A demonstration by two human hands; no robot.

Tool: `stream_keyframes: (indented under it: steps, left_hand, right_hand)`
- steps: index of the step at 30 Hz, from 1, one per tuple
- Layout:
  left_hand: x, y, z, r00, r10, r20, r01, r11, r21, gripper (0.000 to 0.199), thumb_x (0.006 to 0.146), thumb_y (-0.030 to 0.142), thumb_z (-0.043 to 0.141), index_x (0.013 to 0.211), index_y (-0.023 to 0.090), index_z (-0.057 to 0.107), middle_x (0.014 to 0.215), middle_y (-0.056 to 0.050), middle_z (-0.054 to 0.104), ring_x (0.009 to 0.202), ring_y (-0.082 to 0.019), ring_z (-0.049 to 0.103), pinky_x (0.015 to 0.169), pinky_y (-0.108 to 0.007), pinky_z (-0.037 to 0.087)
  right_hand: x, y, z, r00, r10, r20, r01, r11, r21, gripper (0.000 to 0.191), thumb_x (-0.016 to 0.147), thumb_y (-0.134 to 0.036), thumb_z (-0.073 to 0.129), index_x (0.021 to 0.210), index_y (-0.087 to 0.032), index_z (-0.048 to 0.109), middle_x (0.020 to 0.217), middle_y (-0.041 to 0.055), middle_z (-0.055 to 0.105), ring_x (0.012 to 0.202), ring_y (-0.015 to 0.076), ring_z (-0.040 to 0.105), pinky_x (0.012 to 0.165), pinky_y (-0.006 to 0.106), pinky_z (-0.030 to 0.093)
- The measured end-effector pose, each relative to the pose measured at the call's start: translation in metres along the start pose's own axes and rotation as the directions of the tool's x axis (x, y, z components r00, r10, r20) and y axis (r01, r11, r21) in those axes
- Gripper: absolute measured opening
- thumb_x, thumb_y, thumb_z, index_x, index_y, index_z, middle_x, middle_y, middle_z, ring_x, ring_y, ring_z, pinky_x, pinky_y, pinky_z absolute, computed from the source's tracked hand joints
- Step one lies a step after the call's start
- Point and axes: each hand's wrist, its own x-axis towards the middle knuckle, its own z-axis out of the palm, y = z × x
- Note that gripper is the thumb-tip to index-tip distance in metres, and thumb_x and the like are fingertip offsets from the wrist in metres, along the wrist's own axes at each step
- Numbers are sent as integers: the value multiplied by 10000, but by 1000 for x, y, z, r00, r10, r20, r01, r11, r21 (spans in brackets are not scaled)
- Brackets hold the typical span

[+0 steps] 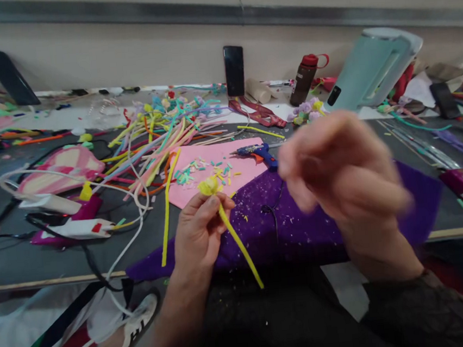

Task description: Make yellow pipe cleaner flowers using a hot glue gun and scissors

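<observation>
We see the left hand pinching a yellow strip over the purple cloth, its top tuft apparently already bunched, its tail loose and seemingly unworked; the blurred right hand curls, contents uncertain.
</observation>
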Motion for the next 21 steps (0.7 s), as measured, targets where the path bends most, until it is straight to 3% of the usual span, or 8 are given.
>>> stream_keyframes:
  steps: [2, 3, 4, 6, 9, 12, 15, 21]
  left_hand:
    - [18, 6, -4, 999, -33, 9, 32, 998, 62, 123, 636, 245, 670, 684, 143, 622, 592, -3, 598, 446, -57, 464, 334, -137, 271]
    - [26, 8, -8, 999, -55, 3, 54, 995, 89, 124, 642, 239, 668, 710, 146, 624, 589, 5, 597, 439, -53, 465, 329, -134, 271]
    - [33, 9, -14, 998, -66, -8, 66, 991, 115, 133, 646, 240, 667, 724, 141, 626, 588, 7, 597, 436, -51, 470, 329, -132, 278]
    - [43, 11, -28, 996, -81, -32, 84, 987, 140, 150, 653, 252, 665, 734, 132, 623, 597, 6, 605, 427, -45, 471, 335, -129, 298]
    - [49, 12, -48, 991, -103, -80, 112, 987, 113, 166, 647, 248, 672, 746, 128, 616, 589, 5, 608, 418, -43, 475, 331, -121, 296]
    - [51, 16, -53, 989, -128, -79, 133, 989, 65, 163, 655, 245, 666, 750, 126, 611, 591, 2, 606, 422, -41, 473, 344, -120, 307]
    - [56, 25, -41, 987, -157, -23, 158, 987, 39, 168, 651, 256, 667, 745, 129, 611, 588, 3, 595, 416, -44, 461, 336, -131, 288]
    - [75, 30, -10, 972, -207, 109, 200, 977, 72, 179, 672, 282, 661, 753, 128, 621, 605, -9, 589, 435, -40, 437, 338, -133, 241]
  right_hand:
    - [117, 7, -15, 999, -34, -16, 29, 970, -240, 214, 754, -329, 593, 928, -208, 558, 853, 5, 593, 612, 115, 546, 530, 245, 444]
    - [166, 13, -22, 998, -44, -33, 27, 910, -415, 194, 744, -325, 589, 884, -194, 562, 792, 1, 590, 579, 108, 527, 524, 241, 420]
    - [204, 19, -28, 995, -70, -72, 14, 810, -587, 188, 751, -327, 564, 872, -183, 564, 764, 3, 589, 586, 111, 522, 545, 244, 407]
    - [246, 32, -40, 995, 3, -100, -84, 555, -827, 191, 720, -352, 567, 804, -181, 584, 721, 14, 606, 602, 137, 533, 582, 268, 390]
    - [248, 54, -50, 984, 125, -127, -164, 352, -921, 265, 716, -418, 546, 848, -196, 607, 763, 44, 644, 672, 181, 575, 593, 277, 381]
    - [240, 71, -49, 955, 264, -134, -208, 276, -938, 348, 675, -479, 563, 887, -209, 620, 782, 50, 658, 706, 205, 589, 566, 268, 366]
    - [248, 81, -44, 934, 330, -141, -238, 275, -932, 377, 640, -479, 585, 896, -207, 636, 798, 58, 660, 712, 213, 585, 545, 260, 342]
    - [259, 87, -47, 938, 311, -156, -266, 353, -897, 230, 664, -366, 536, 772, -181, 620, 672, 35, 610, 632, 186, 548, 524, 256, 339]
